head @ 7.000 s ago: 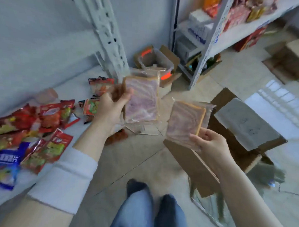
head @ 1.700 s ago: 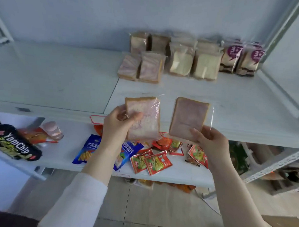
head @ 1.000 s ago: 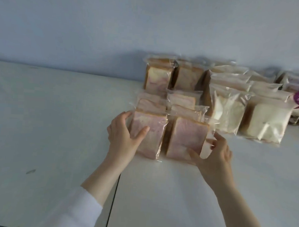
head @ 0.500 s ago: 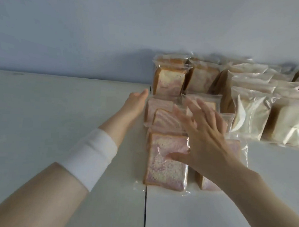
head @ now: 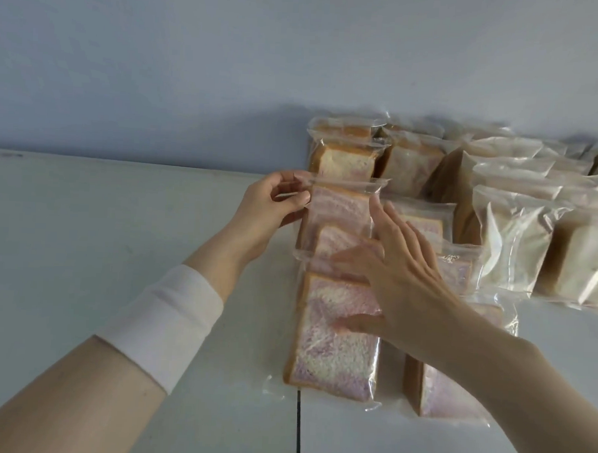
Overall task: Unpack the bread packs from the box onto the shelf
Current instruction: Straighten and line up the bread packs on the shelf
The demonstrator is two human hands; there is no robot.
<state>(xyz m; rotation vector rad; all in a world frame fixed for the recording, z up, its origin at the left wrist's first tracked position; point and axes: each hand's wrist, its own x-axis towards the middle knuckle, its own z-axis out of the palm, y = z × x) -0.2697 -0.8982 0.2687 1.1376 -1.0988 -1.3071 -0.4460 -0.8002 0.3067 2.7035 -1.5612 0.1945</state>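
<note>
Clear packs of pink-swirled bread stand and lie in two rows on the white shelf [head: 118, 252]. My left hand [head: 267, 211] pinches the top left edge of an upright pack [head: 339, 211] in the left row. My right hand [head: 388, 274] lies with straight fingers over the packs behind the nearest pack [head: 333, 341], which lies flat at the front. A second flat pack [head: 444, 393] beside it is partly hidden by my right forearm. The box is out of view.
Several packs of pale white bread [head: 516, 242] stand to the right, against the grey wall [head: 298, 55]. A seam [head: 297, 428] divides the shelf boards under the front pack. The shelf's left half is bare.
My left hand has closed on the upright pack's top edge, where it reached flat beside the row before. My right hand stays spread over the packs. The view has moved closer.
</note>
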